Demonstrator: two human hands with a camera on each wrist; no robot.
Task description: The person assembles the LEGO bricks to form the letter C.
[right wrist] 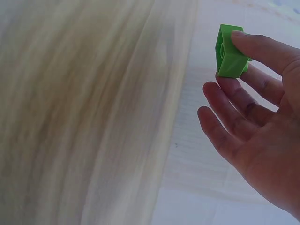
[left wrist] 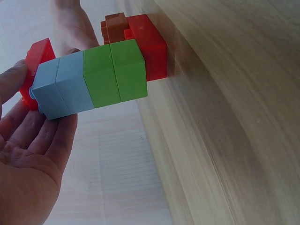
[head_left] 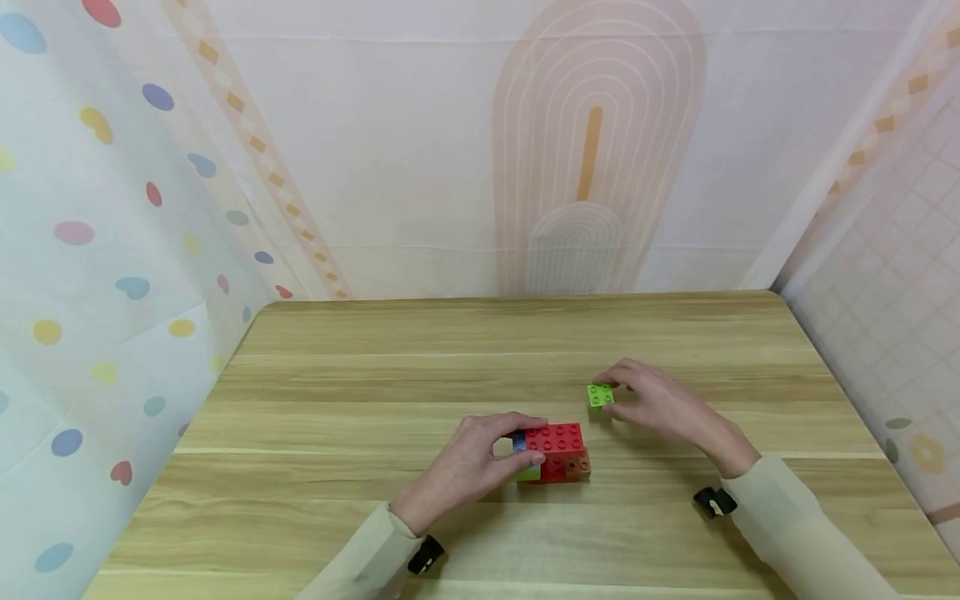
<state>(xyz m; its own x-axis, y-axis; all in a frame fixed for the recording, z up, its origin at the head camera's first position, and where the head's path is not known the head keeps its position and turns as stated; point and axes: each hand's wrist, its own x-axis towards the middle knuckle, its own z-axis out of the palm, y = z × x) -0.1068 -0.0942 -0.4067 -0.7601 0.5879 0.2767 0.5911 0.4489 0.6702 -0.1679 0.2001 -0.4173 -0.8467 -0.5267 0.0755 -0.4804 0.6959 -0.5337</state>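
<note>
A stack of toy building bricks (head_left: pixel 555 439) stands on the table, and my left hand (head_left: pixel 477 454) grips its red top brick (left wrist: pixel 41 58) between thumb and fingers. Under that brick, the left wrist view shows two light blue bricks (left wrist: pixel 66 86) and two green bricks (left wrist: pixel 115 71) on a red bottom brick (left wrist: pixel 151 49). An orange-brown brick (left wrist: pixel 116 27) sits on the same base. To the right and farther back, my right hand (head_left: pixel 663 402) pinches a small lime-green brick (head_left: pixel 600 396). In the right wrist view this green brick (right wrist: pixel 231 51) is off the table, its hollow underside partly visible.
The wooden table (head_left: pixel 337 383) reaches back to a patterned cloth wall (head_left: pixel 420 167). Dotted cloth (head_left: pixel 112 350) hangs along the left side. Black wrist straps (head_left: pixel 426 554) show beneath both sleeves.
</note>
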